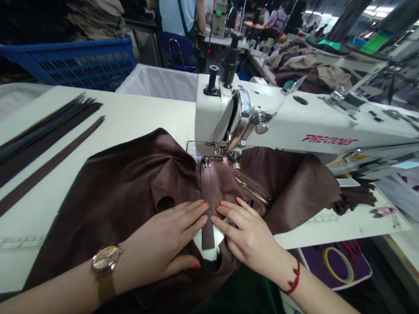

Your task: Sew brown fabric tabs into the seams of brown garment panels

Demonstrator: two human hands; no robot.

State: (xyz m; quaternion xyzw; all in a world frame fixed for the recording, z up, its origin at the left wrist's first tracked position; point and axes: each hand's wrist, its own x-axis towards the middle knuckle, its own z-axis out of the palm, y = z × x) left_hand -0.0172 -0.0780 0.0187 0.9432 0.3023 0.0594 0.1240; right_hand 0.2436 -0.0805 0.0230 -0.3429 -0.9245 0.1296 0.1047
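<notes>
Brown leather-like garment pieces (121, 187) lie spread under the presser foot (207, 162) of a white sewing machine (281, 117). A narrow brown strip (207, 231) runs from the foot toward me, its free end over the pale table. My left hand (166, 240) rests flat on the garment, fingertips at the strip's left edge, thumb apart. My right hand (245, 231) lies on the garment at the strip's right side, fingers stretched out. A brass zipper (252, 190) sits in the garment beyond my right fingers. Fabric under both palms is hidden.
Loose brown strips (55, 159) lie on the table (131, 115) at left. A blue basket (88, 63) of dark cloth stands behind. Small thread snips (382, 212) lie at right, above a yellow tape roll (338, 265) in a drawer. A person (181, 17) is farther back.
</notes>
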